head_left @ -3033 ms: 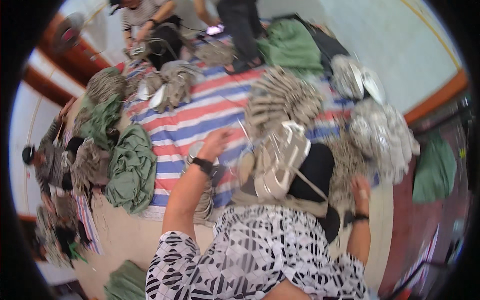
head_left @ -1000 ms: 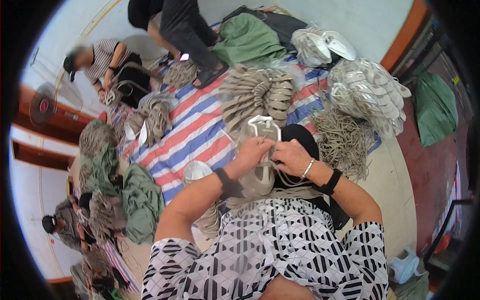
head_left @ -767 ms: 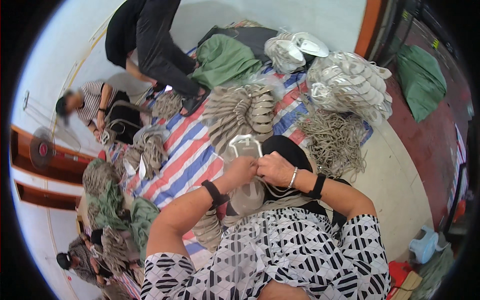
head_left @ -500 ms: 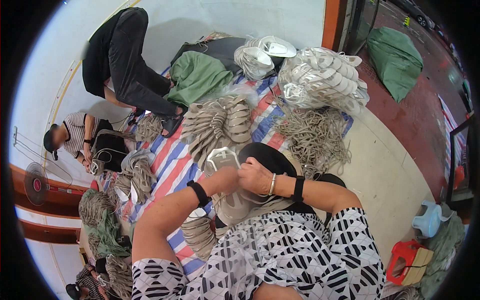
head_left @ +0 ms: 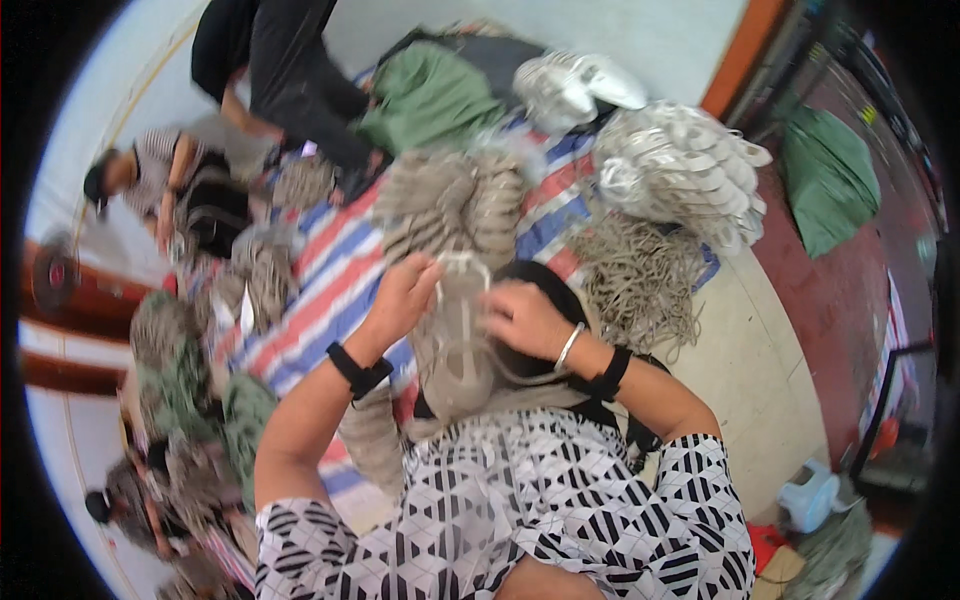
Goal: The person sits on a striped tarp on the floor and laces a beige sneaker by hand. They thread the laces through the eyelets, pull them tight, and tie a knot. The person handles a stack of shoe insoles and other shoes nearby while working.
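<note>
A beige shoe upper (head_left: pixel 462 345) with a white edge lies over my lap, its opening pointing away from me. At its upper left edge, my left hand (head_left: pixel 405 297) is closed, fingertips pinching the rim. My right hand (head_left: pixel 530 318) is at the upper's right edge, fingers curled and blurred; what they hold, if anything, cannot be made out. A pale lace (head_left: pixel 530 379) loops below the right hand. Beneath that hand is a round black pad or seat (head_left: pixel 548 283), partly hidden. Past the upper, overlapping beige shoe uppers (head_left: pixel 430 200) lie in fanned rows.
Loose beige laces (head_left: pixel 645 285) are heaped right of the striped sheet (head_left: pixel 330 300). Bagged uppers (head_left: pixel 680 170) and a green sack (head_left: pixel 430 95) lie farther off. At left, a seated person (head_left: pixel 160 185) handles similar pieces; another person (head_left: pixel 290 70) bends over. A blue stool (head_left: pixel 812 497) stands at lower right.
My hands have come apart, the left going left and up, the right slightly right, uncovering the upper's middle. The view has shifted, and the bending person's arm now reaches down.
</note>
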Motion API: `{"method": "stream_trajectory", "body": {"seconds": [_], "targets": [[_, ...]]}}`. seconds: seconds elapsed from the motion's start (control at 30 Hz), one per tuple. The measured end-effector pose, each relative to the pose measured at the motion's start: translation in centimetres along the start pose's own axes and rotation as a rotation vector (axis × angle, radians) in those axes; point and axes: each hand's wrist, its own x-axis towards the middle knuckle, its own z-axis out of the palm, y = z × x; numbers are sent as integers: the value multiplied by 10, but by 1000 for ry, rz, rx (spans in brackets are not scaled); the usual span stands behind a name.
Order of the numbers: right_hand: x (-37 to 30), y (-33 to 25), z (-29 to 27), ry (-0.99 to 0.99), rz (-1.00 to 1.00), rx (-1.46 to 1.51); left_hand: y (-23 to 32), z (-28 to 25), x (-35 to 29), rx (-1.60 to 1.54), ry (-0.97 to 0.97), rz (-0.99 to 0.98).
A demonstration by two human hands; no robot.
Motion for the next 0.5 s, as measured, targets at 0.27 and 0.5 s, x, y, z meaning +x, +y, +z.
{"method": "stream_trajectory", "body": {"seconds": [0.27, 0.5], "targets": [[7, 20, -31, 43, 563, 1171, -48, 51, -44, 229, 425, 136], [-183, 114, -293, 1347, 682, 705, -35, 61, -82, 317, 238, -114]]}}
